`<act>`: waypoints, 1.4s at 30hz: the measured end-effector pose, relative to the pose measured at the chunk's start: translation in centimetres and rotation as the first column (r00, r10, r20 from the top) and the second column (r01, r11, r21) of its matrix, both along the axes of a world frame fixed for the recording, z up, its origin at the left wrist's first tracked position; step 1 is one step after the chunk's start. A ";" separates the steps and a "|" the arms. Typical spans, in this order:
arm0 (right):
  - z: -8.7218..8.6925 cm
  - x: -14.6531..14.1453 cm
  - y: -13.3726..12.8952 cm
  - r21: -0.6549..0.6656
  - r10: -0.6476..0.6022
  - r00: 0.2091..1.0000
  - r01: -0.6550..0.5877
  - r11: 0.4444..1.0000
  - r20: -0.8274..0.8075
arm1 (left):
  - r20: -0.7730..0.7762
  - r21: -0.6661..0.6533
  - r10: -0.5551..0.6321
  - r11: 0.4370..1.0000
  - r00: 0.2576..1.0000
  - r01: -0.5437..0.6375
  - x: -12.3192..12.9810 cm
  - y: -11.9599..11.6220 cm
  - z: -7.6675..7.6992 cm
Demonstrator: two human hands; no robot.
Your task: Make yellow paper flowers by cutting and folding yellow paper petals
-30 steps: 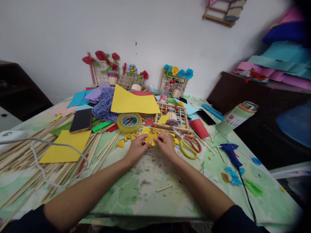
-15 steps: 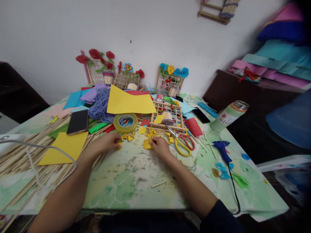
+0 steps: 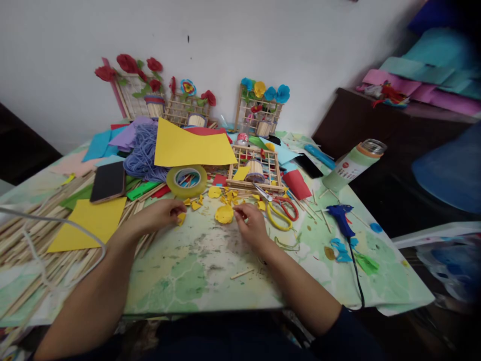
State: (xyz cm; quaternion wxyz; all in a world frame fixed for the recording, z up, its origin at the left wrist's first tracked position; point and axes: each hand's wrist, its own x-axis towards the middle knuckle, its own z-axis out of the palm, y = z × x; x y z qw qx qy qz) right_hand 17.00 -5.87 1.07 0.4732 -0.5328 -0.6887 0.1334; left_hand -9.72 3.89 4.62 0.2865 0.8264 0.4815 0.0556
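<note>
A round yellow paper piece (image 3: 224, 214) with a wavy edge lies on the patterned tablecloth (image 3: 221, 291). Just right of it is my right hand (image 3: 252, 223), its fingers apart with nothing between them. My left hand (image 3: 168, 213) is further left, fingers curled and pinched on a small yellow paper piece (image 3: 181, 218). Between and beyond the hands lie several yellow scraps (image 3: 196, 203) and another yellow cut-out (image 3: 214, 192). Scissors with red and yellow handles (image 3: 278, 212) rest to the right of my right hand.
Clear tape (image 3: 187, 181), a stick lattice (image 3: 259, 168), purple yarn (image 3: 145, 153) and yellow sheets (image 3: 195, 146) lie beyond. Bundled sticks (image 3: 41, 225) and a phone (image 3: 107, 181) are left. A bottle (image 3: 353, 165) and blue glue gun (image 3: 341, 219) stand out at right.
My right hand has let go of the round yellow piece, which now lies flat beside it. The whole view has shifted slightly; my left hand stays on its small piece.
</note>
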 end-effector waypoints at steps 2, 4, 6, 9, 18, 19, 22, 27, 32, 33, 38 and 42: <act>-0.1 -0.7 -0.4 -0.027 0.066 0.998 -0.066 0.997 -0.004 | 0.195 -0.026 0.053 0.998 0.979 -0.049 1.0 -0.4 -0.1; -0.2 -1.3 -0.7 -0.066 0.121 0.992 -0.122 0.990 -0.021 | 0.439 -0.136 0.157 0.985 0.885 -0.108 2.5 -1.2 -0.5; -0.3 -1.8 -1.0 -0.109 0.152 0.987 -0.157 0.981 -0.058 | 0.603 -0.313 0.271 0.946 0.751 -0.090 4.3 -2.2 -1.0; -0.4 -2.2 -1.2 -0.183 0.152 0.977 -0.179 0.967 -0.152 | 0.709 -0.494 0.442 0.867 0.549 -0.061 6.9 -3.9 -1.8; -0.2 -2.4 -1.3 -0.338 0.048 0.987 -0.097 0.936 -0.151 | 0.679 -0.657 0.617 0.753 0.398 -0.045 9.4 -5.9 -3.9; -0.2 -2.4 -1.3 -0.332 0.051 0.989 -0.095 0.938 -0.139 | 0.683 -0.639 0.599 0.767 0.419 -0.055 9.4 -5.9 -3.9; -0.4 -2.3 -1.2 -0.331 0.058 0.975 -0.128 0.935 -0.214 | 0.682 -0.627 0.576 0.778 0.451 -0.045 9.2 -6.2 -3.8; -0.9 -2.0 -0.7 -0.407 -0.010 0.827 -0.266 0.874 -0.562 | 0.692 -0.649 0.586 0.761 0.423 0.008 9.0 -6.5 -3.4; -0.9 -1.9 -0.6 -0.402 -0.045 0.781 -0.270 0.875 -0.623 | 0.699 -0.479 0.416 0.876 0.582 -0.051 9.0 -6.6 -3.4; -0.8 -1.9 -0.6 -0.393 -0.044 0.790 -0.255 0.883 -0.611 | 0.703 -0.421 0.358 0.906 0.615 -0.046 9.0 -6.7 -3.2; -0.8 -1.7 -0.6 -0.356 -0.061 0.841 -0.160 0.921 -0.537 | 0.655 -0.195 0.111 0.981 0.747 0.025 9.0 -7.0 -2.5; -0.8 -1.7 -0.6 -0.369 -0.066 0.855 -0.151 0.917 -0.515 | 0.601 -0.287 0.217 0.957 0.769 -0.046 9.0 -7.2 -2.7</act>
